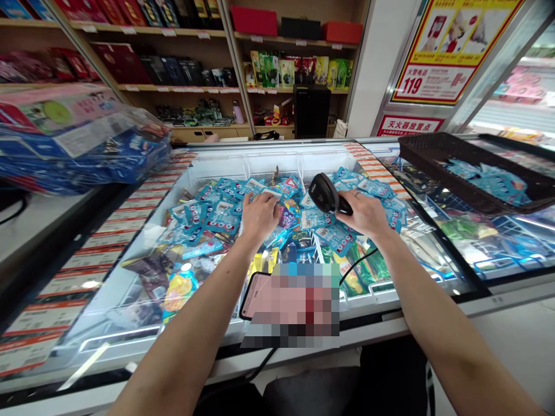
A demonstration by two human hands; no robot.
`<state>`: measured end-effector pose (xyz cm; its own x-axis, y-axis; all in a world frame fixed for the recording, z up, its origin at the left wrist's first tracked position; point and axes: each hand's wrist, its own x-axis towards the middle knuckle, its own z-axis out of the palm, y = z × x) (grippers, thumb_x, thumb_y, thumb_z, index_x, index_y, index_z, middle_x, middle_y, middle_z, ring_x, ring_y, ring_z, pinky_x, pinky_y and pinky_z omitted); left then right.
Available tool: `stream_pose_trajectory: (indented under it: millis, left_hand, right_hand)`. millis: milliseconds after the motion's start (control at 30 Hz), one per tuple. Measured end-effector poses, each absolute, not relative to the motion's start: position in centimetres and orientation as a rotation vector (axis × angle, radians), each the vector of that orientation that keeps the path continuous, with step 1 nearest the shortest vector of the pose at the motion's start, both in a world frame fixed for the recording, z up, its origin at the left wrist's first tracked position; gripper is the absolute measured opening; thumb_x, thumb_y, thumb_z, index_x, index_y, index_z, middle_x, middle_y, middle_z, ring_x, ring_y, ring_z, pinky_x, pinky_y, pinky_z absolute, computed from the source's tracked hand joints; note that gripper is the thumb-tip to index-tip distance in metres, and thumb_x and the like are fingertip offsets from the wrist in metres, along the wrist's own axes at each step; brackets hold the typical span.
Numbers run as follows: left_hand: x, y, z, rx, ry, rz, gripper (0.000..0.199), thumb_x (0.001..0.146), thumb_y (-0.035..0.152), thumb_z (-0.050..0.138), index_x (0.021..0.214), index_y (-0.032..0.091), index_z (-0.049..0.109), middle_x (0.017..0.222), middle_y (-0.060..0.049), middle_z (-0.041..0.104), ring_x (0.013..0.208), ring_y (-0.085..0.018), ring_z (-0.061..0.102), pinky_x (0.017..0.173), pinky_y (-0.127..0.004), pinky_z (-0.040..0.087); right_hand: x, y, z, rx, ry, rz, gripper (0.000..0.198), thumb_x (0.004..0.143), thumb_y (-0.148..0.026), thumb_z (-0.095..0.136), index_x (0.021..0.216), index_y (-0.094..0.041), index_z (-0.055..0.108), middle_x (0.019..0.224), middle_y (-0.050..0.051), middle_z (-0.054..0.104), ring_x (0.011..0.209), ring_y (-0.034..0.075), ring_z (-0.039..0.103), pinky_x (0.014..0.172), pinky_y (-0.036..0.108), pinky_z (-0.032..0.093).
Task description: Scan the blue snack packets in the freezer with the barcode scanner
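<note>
My right hand (368, 215) is closed round the handle of a black handheld barcode scanner (323, 193), its head pointing left and away. A cable hangs below that hand. My left hand (260, 216) is among small blue packets (222, 216), fingers bent downward; the fingertips and anything between them are hidden. The packets lie spread on the glass top of a chest freezer (117, 312), some with white barcode labels. A phone (260, 294) with a pink screen lies nearer me, partly covered by a blurred patch.
Plastic-wrapped boxes (82, 138) stand at the left. A dark brown basket (459, 193) with more blue packets sits on the freezer at the right. Price-label strips (99, 254) run along the left edge. Shelves (173, 89) of packaged goods stand behind.
</note>
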<state>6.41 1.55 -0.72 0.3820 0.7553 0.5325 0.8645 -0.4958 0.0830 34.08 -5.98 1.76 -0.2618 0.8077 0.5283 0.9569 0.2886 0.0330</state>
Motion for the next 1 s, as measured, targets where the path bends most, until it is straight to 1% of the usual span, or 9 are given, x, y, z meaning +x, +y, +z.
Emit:
stream_pose_trajectory:
  millis: [233,300,400,467,567,667,767,867,1000]
  left_hand:
    - [6.2,1.6,-1.2,-2.278,-1.549,-0.822,0.034,0.090,0.034,0.036,0.102,0.024,0.066,0.109,-0.007,0.064,0.107,-0.026,0.056,0.113,-0.057,0.011]
    - [6.1,1.8,-1.4,-2.266,-1.556,-0.834,0.034,0.090,0.035,0.036,0.103,0.024,0.065,0.113,-0.007,0.064,0.114,-0.027,0.053,0.113,-0.059,0.007]
    - [6.1,2.0,-1.5,-2.284,-1.544,-0.835,0.033,0.090,0.034,0.037,0.112,0.026,0.061,0.123,-0.007,0.060,0.126,-0.028,0.045,0.113,-0.062,0.005]
    - [6.1,2.0,-1.3,-2.364,-1.481,-0.838,0.035,0.091,0.032,0.037,0.119,0.025,0.057,0.129,-0.007,0.057,0.130,-0.026,0.041,0.113,-0.061,0.008]
    - [6.1,1.9,-0.6,-2.614,-1.222,-0.832,0.038,0.091,0.023,0.037,0.126,0.025,0.052,0.134,-0.005,0.054,0.132,-0.020,0.041,0.115,-0.052,0.018]
    - [6.0,1.7,-0.2,-2.859,-0.860,-0.806,0.046,0.088,0.010,0.036,0.129,0.027,0.051,0.135,-0.001,0.054,0.131,-0.016,0.042,0.111,-0.046,0.029]
    - [6.1,1.7,-0.2,-2.971,-0.600,-0.781,0.053,0.084,0.003,0.036,0.127,0.029,0.053,0.133,0.001,0.056,0.130,-0.015,0.044,0.107,-0.044,0.036]
    - [6.2,1.7,-0.3,-3.019,-0.514,-0.733,0.047,0.084,0.005,0.040,0.119,0.030,0.059,0.125,0.002,0.062,0.123,-0.016,0.051,0.103,-0.042,0.041]
    - [6.3,1.5,-0.2,-3.006,-0.552,-0.737,0.034,0.084,0.013,0.045,0.108,0.027,0.065,0.113,-0.001,0.066,0.111,-0.018,0.058,0.093,-0.039,0.046]
  right_hand:
    - [34.5,-5.8,1.7,-1.656,-2.043,-0.524,0.039,0.085,-0.042,0.051,0.117,-0.021,0.056,0.098,0.007,0.066,0.084,0.023,0.062,0.063,0.029,0.038]
    - [34.6,-5.7,1.6,-1.678,-2.018,-0.526,0.039,0.085,-0.043,0.051,0.117,-0.021,0.057,0.098,0.007,0.066,0.083,0.023,0.062,0.062,0.029,0.038]
    - [34.7,-5.6,1.5,-1.705,-1.992,-0.541,0.039,0.084,-0.043,0.051,0.116,-0.021,0.057,0.098,0.008,0.067,0.081,0.023,0.062,0.061,0.029,0.038]
    - [34.7,-5.6,1.5,-1.717,-1.987,-0.555,0.039,0.084,-0.042,0.052,0.116,-0.021,0.058,0.098,0.008,0.067,0.080,0.023,0.063,0.060,0.029,0.038]
    - [34.6,-5.6,1.5,-1.732,-1.990,-0.555,0.038,0.085,-0.042,0.051,0.115,-0.020,0.058,0.097,0.008,0.067,0.080,0.023,0.062,0.061,0.029,0.037]
    - [34.6,-5.7,1.6,-1.755,-1.992,-0.537,0.040,0.085,-0.043,0.051,0.117,-0.021,0.056,0.100,0.008,0.067,0.082,0.022,0.062,0.063,0.029,0.038]
    - [34.5,-5.7,1.6,-1.770,-1.990,-0.517,0.040,0.085,-0.044,0.051,0.118,-0.022,0.056,0.102,0.007,0.066,0.084,0.022,0.062,0.064,0.029,0.038]
    - [34.5,-5.7,1.6,-1.770,-1.991,-0.502,0.040,0.084,-0.044,0.052,0.117,-0.022,0.056,0.102,0.007,0.066,0.085,0.022,0.062,0.064,0.029,0.038]
    - [34.5,-5.7,1.6,-1.773,-1.990,-0.501,0.040,0.085,-0.044,0.051,0.117,-0.021,0.056,0.100,0.008,0.067,0.083,0.022,0.062,0.063,0.029,0.038]
